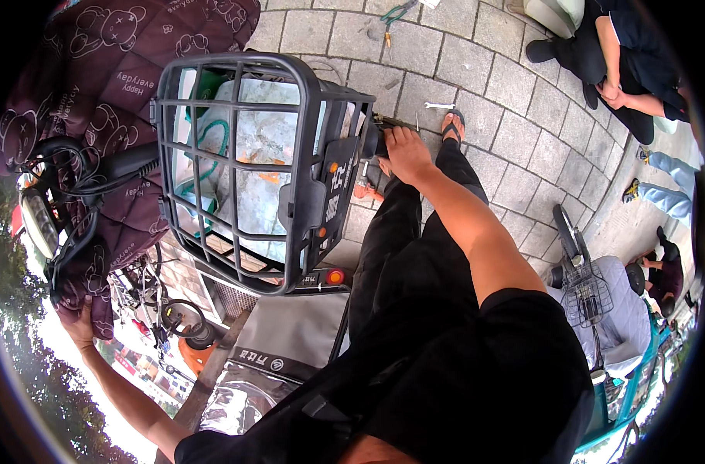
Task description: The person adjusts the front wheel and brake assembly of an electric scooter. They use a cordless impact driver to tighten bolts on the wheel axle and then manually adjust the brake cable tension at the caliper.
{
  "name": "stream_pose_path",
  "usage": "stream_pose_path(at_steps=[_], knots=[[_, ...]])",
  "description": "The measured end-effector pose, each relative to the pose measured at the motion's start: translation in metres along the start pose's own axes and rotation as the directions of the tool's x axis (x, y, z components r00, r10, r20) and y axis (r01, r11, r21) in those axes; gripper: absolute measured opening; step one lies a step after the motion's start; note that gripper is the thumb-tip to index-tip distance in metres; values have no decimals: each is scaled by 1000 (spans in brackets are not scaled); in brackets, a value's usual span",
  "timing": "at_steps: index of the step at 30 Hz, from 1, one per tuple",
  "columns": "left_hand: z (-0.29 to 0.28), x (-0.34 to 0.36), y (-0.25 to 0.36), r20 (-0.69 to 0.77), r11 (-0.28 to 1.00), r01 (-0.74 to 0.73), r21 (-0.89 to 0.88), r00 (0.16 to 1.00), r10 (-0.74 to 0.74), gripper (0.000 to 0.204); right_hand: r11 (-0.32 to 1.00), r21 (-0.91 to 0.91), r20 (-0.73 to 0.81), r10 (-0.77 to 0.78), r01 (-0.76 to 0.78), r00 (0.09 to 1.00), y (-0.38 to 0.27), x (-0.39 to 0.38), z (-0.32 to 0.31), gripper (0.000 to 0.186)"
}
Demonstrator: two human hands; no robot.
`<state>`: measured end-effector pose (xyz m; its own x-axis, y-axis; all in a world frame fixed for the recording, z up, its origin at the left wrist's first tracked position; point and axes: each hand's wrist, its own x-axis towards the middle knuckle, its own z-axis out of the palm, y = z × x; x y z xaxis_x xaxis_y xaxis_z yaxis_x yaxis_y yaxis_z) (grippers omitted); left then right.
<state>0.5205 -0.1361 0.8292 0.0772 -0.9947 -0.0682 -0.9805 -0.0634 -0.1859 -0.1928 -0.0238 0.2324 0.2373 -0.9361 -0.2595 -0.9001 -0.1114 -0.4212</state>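
The person bends over a scooter whose black wire basket (pixel 248 166) fills the middle of the view, with a pale bag and green cord lying inside it. The right hand (pixel 405 151) reaches down past the basket's front edge and closes around a dark tool (pixel 383 124) held against the front of the scooter just beside the basket; what the tip meets is hidden behind the basket. The left hand (pixel 80 325) is stretched far out to the side and grips the lower edge of the maroon quilted cover (pixel 97 116) draped over the handlebar (pixel 55 224).

A spanner (pixel 439 105) and pliers (pixel 395 15) lie loose on the paving (pixel 515 131), near the sandalled foot (pixel 453 124).

The risks look plain enough. The body is spread wide between two holds, so a slip of the tool under force could throw the right hand's knuckles against the basket wires. The foot is bare-toed, and a dropped tool would land near it. If the left hand pulls on the cover alone, the fabric may slide and the steering may swing.
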Motion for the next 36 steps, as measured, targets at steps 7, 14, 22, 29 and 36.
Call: stream_pose_path(at_steps=[7, 14, 22, 29, 36], knots=[[-29, -19, 91, 255, 811, -33, -584, 941, 222, 108, 822, -392, 362, 550, -413, 753, 55, -49, 56, 55], [21, 0, -23, 36, 997, 68, 48, 997, -70, 90, 908, -48, 229, 416, -416, 880, 8, -48, -3, 83], [26, 24, -52, 8, 983, 120, 141, 992, -123, 78, 998, 11, 6, 57, -57, 998, -29, 5, -1, 70], [22, 18, -66, -59, 990, -83, 116, 994, 91, 71, 998, 53, -40, -18, 20, 999, -11, -2, 2, 66], [19, 17, -35, 86, 981, 157, 112, 982, -167, 79, 999, 49, -11, -10, 11, 1000, -16, 0, 7, 64]])
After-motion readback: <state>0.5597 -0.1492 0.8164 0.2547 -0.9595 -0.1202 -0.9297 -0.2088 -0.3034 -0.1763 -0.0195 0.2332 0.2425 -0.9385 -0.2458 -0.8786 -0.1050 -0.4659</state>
